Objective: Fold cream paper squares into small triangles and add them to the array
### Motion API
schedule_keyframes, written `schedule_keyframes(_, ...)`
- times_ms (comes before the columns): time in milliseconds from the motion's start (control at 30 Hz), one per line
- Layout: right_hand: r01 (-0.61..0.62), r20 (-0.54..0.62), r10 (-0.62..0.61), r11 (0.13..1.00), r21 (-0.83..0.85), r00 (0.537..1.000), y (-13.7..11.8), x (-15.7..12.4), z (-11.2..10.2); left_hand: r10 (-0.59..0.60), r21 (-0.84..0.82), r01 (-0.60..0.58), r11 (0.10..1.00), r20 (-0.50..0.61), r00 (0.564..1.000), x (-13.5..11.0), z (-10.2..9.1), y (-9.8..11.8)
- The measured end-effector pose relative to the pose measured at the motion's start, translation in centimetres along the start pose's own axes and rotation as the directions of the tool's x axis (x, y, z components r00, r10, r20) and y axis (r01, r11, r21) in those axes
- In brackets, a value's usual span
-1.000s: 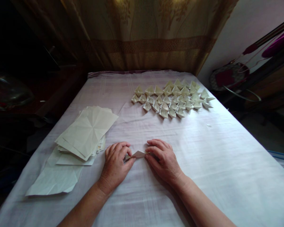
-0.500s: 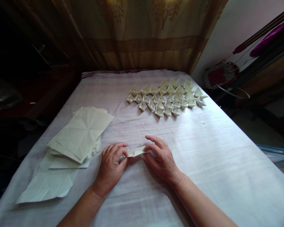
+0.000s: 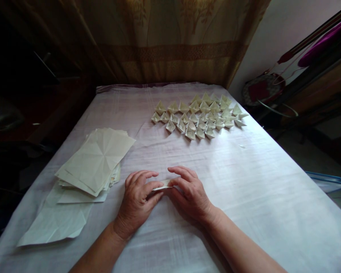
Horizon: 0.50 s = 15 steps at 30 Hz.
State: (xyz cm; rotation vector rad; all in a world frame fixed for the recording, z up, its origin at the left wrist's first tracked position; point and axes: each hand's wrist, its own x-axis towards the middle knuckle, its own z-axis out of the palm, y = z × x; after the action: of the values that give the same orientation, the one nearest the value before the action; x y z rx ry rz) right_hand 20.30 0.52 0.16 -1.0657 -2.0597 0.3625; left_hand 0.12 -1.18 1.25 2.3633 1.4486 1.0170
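Two hands pinch one small folded paper (image 3: 162, 185): left hand (image 3: 136, 201) and right hand (image 3: 191, 195) each grip an end, holding it down on the worktop (image 3: 258, 189), seemingly to set its crease. Flat sheets (image 3: 95, 161) lie left, folded pieces (image 3: 199, 115) beyond.

The small folded piece (image 3: 162, 186) pinched between the left hand (image 3: 136, 201) and right hand (image 3: 191, 195) is thin, matt, off-white paper. The worktop (image 3: 258, 182) is covered in white woven cloth, matt, with faint check lines and soft wrinkles. The stack of sheets (image 3: 96, 161) is the same dull paper, sharply creased. The folded shapes (image 3: 199, 115) are paper too. The curtain (image 3: 170, 41) is patterned cloth with a slight sheen.
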Motion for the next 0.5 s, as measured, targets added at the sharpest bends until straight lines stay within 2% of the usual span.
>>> schedule_keyframes(167, -0.006, 0.009, 0.005, 0.988, 0.152, 1.0, -0.2, 0.2, 0.1, -0.026, -0.122, 0.027, 0.992, 0.01, 1.0, 0.0, 0.0, -0.3)
schedule_keyframes(267, -0.037, -0.044, 0.047, 0.979, 0.201, 0.998, -0.5, 0.2, 0.1, -0.087, -0.185, 0.091, 0.979, 0.029, 0.996, -0.1, 0.0, -0.4)
schedule_keyframes(367, -0.035, -0.129, 0.058, 0.984, 0.172, 0.99, -0.8, 0.1, 0.1, -0.149, -0.219, 0.153, 0.964, 0.036, 0.988, -0.1, -0.2, -0.4)
schedule_keyframes(500, 0.042, -0.126, -0.035, 0.998, 0.051, 0.991, -1.1, 0.1, 0.0, -0.183, -0.228, 0.183, 0.956, 0.021, 0.983, 0.0, -0.3, -0.4)
